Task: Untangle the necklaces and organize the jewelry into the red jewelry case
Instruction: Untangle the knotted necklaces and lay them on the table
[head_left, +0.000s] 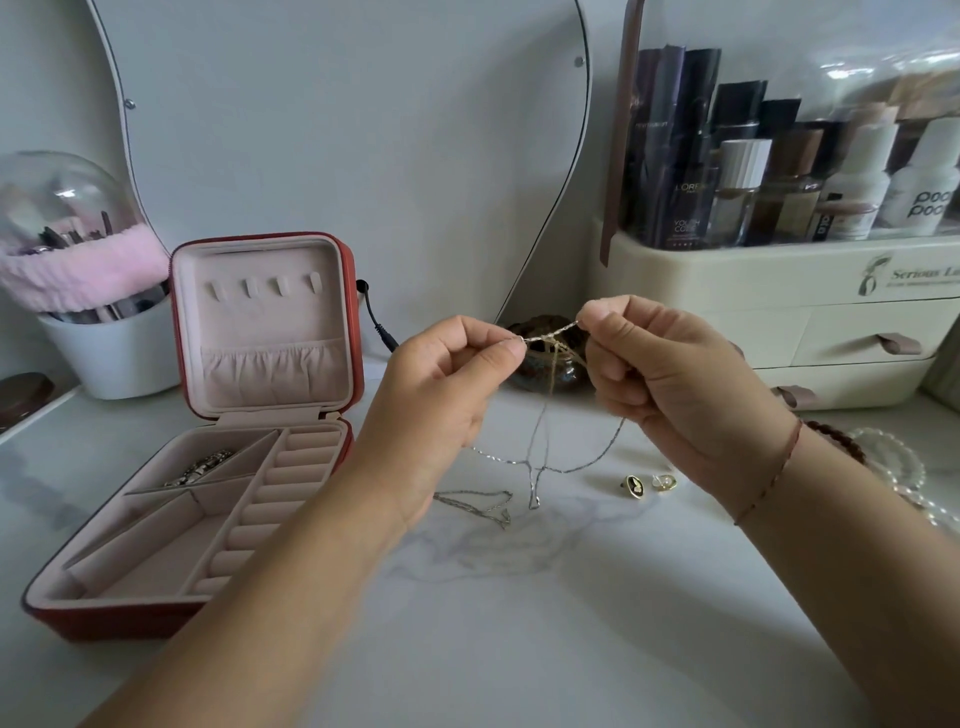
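My left hand (447, 379) and my right hand (660, 374) are raised above the marble table, each pinching the tangled thin necklaces (550, 335) between thumb and fingertip, a short taut stretch between them. Chain loops (540, 457) hang from the knot down to the tabletop. Another silver chain (483, 506) lies flat below my left hand. The red jewelry case (343, 322) stands open at the left, its pink lid upright, with a patterned piece (200, 467) in one back compartment. Two small earrings (649, 484) lie on the table under my right wrist.
A cream cosmetics organizer (779, 322) with drawers and bottles fills the back right. A white cup with a pink fluffy band (104, 291) stands back left. A dark dish (545, 364) sits behind my hands. A clear beaded dish (893, 462) lies at the right edge.
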